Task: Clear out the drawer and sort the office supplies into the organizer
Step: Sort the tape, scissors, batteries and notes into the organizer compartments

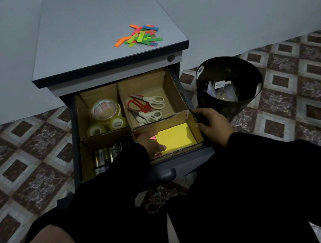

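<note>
Cardboard organizer (176, 116) sitting inside the open drawer (183, 161). Its near-right cell is holding a yellow sticky pad (176, 136); left hand (150, 142) lying on it, fingers relaxed. Right hand (212, 122) gripping the organizer's right wall. Far cells holding tape rolls (105, 111) and scissors (146, 106); near-left, batteries (105, 155).

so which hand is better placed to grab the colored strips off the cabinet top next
Probably the right hand: it only grips the drawer's right edge, and the strips lie toward the right of the cabinet top. The left hand is down among the sticky notes.
</note>
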